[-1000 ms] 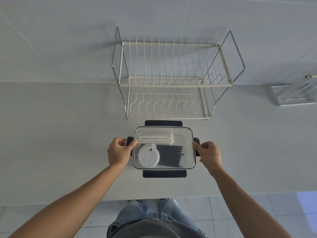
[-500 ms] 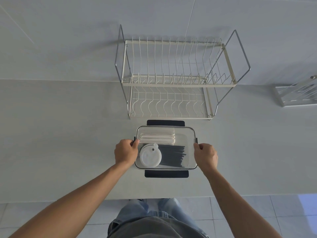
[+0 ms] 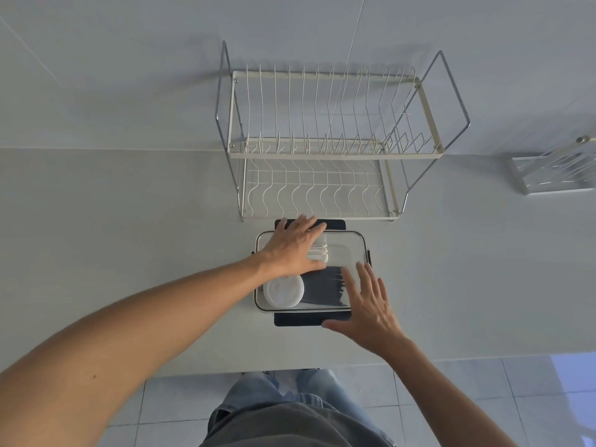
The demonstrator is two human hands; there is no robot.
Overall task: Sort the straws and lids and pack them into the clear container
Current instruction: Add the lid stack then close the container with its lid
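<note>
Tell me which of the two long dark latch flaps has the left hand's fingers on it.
The far latch flap, beside the dish rack: the left hand reaches across to it. The near latch flap lies uncovered.

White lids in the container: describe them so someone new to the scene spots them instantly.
Start at the wire dish rack against the wall; the clear container sits on the counter just in front of it. The white lids fill its near-left corner: the only round thing inside, beside the dark straws and below the white straws.

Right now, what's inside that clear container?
Through the clear container show white straws, dark straws and round white lids. The left hand covers part of the white straws.
</note>
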